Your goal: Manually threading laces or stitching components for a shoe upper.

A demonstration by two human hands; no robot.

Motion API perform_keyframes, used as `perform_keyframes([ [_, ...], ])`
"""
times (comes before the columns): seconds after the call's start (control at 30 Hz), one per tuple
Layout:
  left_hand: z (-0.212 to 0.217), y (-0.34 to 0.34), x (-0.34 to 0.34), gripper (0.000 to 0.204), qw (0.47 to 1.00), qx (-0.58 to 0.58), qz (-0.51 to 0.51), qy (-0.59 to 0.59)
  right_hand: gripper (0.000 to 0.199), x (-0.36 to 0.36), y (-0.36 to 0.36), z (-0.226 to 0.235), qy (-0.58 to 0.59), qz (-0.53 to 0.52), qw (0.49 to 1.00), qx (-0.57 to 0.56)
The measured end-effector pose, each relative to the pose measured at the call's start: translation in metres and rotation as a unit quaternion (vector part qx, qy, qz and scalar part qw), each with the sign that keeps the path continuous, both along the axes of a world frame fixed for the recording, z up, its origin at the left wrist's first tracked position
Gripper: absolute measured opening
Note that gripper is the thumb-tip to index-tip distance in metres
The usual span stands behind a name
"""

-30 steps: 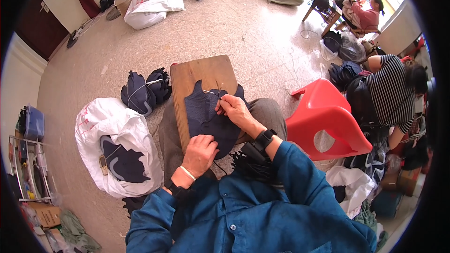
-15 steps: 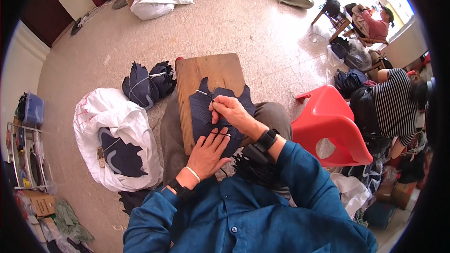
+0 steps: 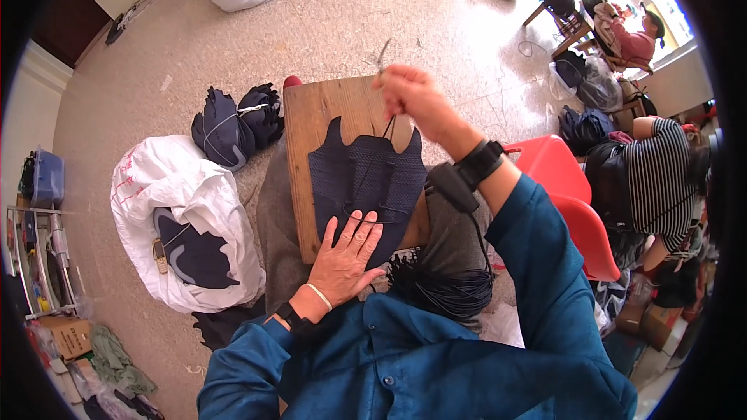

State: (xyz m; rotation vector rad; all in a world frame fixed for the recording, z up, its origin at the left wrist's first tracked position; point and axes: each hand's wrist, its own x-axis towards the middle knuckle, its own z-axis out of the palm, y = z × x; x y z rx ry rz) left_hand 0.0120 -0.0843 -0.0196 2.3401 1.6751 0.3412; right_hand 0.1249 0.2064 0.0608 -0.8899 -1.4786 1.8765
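A navy shoe upper, flat and mesh-textured, lies on a wooden board across my lap. My left hand presses down on its lower part, palm down with the fingers outstretched; a strand of black lace crosses by the fingertips. Above the far right of the board, my right hand is closed on the black lace, which runs taut down to the upper. From the top of that fist sticks a thin grey tip, blurred. A bundle of black laces rests on my lap to the right.
Left of me stands a white sack with dark uppers inside and a small phone on it. Tied bundles of uppers lie beyond. A red plastic chair is on my right, near a person in stripes.
My right hand has moved from low over the upper to up and right, drawing the lace along. My left hand stays flat on the upper. The view has shifted slightly.
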Motion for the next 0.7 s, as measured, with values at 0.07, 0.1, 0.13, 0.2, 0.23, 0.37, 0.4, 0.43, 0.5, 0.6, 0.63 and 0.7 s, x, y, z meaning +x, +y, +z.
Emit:
perform_keyframes([
  [0.07, 0.004, 0.002, 0.000, 0.092, 1.000, 0.001, -0.002, 0.003, 0.018, 0.014, 0.027, 0.011, 0.034, -0.065, 0.997, 0.026],
  [0.1, 0.006, 0.004, 0.000, 0.093, 1.000, 0.003, -0.006, 0.006, 0.017, 0.023, 0.042, 0.024, 0.032, -0.101, 0.993, 0.044],
  [0.13, 0.006, 0.005, 0.001, 0.093, 1.000, 0.005, -0.013, 0.005, 0.018, 0.035, 0.061, 0.032, 0.073, -0.098, 0.991, 0.054],
  [0.2, 0.006, 0.004, 0.000, 0.093, 1.000, 0.008, -0.010, 0.021, 0.017, 0.036, 0.064, 0.057, 0.074, -0.132, 0.988, 0.037],
  [0.23, 0.006, 0.004, 0.001, 0.093, 1.000, 0.012, -0.011, 0.022, 0.016, 0.040, 0.065, 0.057, 0.083, -0.108, 0.989, 0.063],
  [0.37, 0.007, 0.001, -0.001, 0.092, 0.999, 0.005, -0.006, 0.032, 0.020, 0.003, -0.017, 0.018, -0.031, 0.023, 0.998, 0.054],
  [0.4, 0.008, 0.002, 0.001, 0.091, 0.999, 0.003, -0.014, 0.030, 0.022, 0.007, -0.036, 0.008, -0.020, 0.051, 0.997, 0.060],
  [0.43, 0.009, 0.002, 0.000, 0.090, 1.000, 0.004, -0.016, 0.026, 0.022, 0.009, -0.051, 0.010, -0.046, 0.066, 0.993, 0.082],
  [0.5, 0.012, -0.001, -0.002, 0.086, 1.000, 0.008, -0.015, 0.016, 0.022, 0.016, -0.074, 0.014, -0.002, 0.038, 0.997, 0.063],
  [0.6, 0.015, -0.004, -0.007, 0.076, 0.999, 0.023, -0.017, -0.022, 0.024, 0.029, -0.085, 0.025, 0.056, -0.006, 0.998, 0.010],
  [0.63, 0.016, -0.003, -0.009, 0.069, 0.998, 0.031, -0.017, -0.051, 0.023, 0.032, -0.085, 0.029, 0.062, -0.018, 0.998, -0.004],
  [0.7, 0.015, 0.008, -0.020, 0.065, 0.988, 0.035, 0.015, -0.152, 0.023, 0.037, -0.086, 0.036, 0.069, -0.032, 0.997, -0.011],
])
